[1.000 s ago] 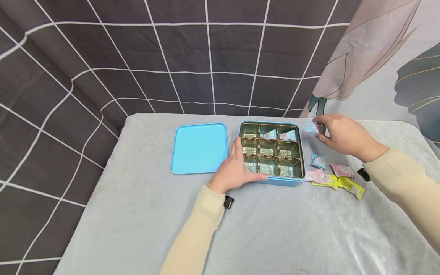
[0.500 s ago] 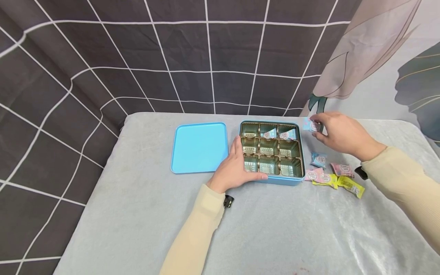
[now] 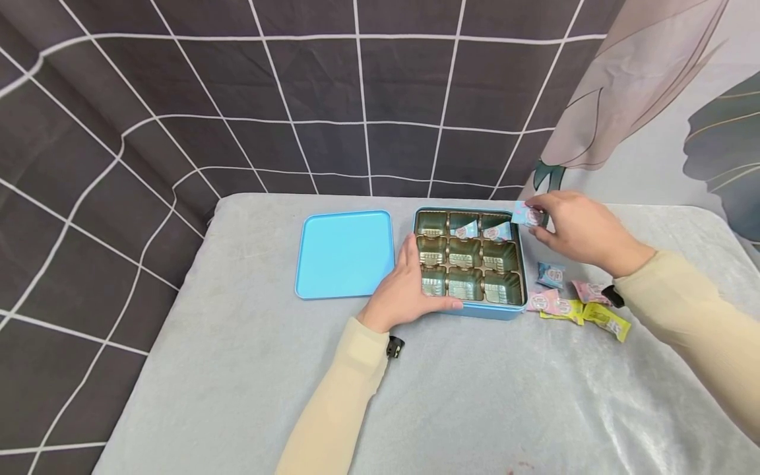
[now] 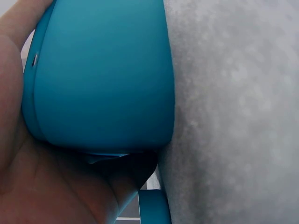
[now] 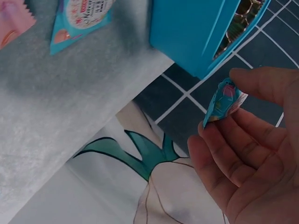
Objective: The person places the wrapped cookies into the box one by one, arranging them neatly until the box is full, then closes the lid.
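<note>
A blue tin box (image 3: 489, 311) with a gold divided insert sits on the table. Blue wrapped candies (image 3: 497, 231) lie in its back middle and back right compartments. My left hand (image 3: 404, 297) rests against the box's front left corner, fingers straight along the left side and thumb along the front; the left wrist view shows the palm close to the blue wall (image 4: 103, 74). Between thumb and fingertips, my right hand (image 3: 584, 231) pinches another blue wrapped candy (image 5: 224, 100), raised beside the back right corner of the box. The other compartments hold nothing.
The blue lid (image 3: 344, 254) lies flat left of the box. Right of it are a blue candy (image 3: 551, 275), pink candies (image 3: 543, 301) and yellow candies (image 3: 607, 321). A dark checked curtain (image 3: 404, 86) hangs behind the grey-covered table (image 3: 237, 369).
My right hand has moved left with the pinched candy, from beside the box to its back right corner. The left hand stays at the box.
</note>
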`<state>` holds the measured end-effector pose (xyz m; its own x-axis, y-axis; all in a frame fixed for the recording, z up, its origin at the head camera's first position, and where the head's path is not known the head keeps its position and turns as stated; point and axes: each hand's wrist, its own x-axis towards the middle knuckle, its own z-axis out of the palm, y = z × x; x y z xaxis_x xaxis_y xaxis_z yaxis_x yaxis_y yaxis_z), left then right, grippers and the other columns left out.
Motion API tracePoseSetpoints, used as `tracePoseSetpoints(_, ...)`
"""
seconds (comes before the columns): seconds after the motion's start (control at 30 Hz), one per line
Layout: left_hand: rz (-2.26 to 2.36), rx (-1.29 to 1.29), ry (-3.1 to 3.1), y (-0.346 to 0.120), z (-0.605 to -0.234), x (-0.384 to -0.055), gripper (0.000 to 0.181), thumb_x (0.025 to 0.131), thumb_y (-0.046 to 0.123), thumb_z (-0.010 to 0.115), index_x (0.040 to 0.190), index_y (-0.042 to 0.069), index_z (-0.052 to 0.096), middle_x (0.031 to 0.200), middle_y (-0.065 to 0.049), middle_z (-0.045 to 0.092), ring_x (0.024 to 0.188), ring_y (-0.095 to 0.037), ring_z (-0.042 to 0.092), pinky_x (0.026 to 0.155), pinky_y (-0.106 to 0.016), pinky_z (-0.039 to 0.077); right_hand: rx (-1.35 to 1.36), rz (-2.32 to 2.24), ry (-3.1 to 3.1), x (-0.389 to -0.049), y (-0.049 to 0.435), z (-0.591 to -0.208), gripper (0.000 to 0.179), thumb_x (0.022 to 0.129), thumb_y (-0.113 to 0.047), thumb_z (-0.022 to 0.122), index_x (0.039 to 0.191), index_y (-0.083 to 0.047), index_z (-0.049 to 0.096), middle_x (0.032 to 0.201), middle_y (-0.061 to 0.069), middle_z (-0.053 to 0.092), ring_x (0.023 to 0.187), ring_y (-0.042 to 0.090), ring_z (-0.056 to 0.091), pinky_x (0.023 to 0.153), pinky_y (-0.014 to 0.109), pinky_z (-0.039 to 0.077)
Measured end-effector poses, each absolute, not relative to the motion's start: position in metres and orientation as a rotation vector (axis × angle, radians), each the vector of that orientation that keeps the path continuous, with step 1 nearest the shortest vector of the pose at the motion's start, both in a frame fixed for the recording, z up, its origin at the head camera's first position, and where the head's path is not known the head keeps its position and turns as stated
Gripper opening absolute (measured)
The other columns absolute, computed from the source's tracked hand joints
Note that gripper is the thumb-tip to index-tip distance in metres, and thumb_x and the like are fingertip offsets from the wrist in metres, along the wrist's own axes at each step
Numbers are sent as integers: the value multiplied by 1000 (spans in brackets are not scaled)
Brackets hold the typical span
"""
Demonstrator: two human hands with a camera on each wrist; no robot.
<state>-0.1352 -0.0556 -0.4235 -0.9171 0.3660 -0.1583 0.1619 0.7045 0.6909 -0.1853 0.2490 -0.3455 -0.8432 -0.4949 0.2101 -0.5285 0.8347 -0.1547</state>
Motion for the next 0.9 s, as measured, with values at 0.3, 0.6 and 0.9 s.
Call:
tracePoseSetpoints(0.3,1023,412,2630,-56,-423,-135,142,72,71,78,160,10,-16,168,-7,-14,153,-24,9,109,-44,39,798,318,-2860,-187,239,-342,41,83,-7,76,120,5,63,99,20,67,93,37,63,77,57,50)
tracePoseSetpoints(0.6,1030,410,2626,-56,-423,-135,142,71,71,78,160,9,-14,168,-7,-13,153,-24,11,108,-44,41,805,331,-2858,-189,231,-343,43,83,-7,77,122,6,63,100,20,67,95,37,62,79,56,50)
tracePoseSetpoints(0.9,1027,409,2623,-56,-423,-135,143,71,73,77,160,12,-16,168,-6,-14,153,-23,9,110,-44,39,829,322,-2864,-189,220,-340,43,84,-7,75,124,6,62,104,21,66,96,38,62,76,55,51)
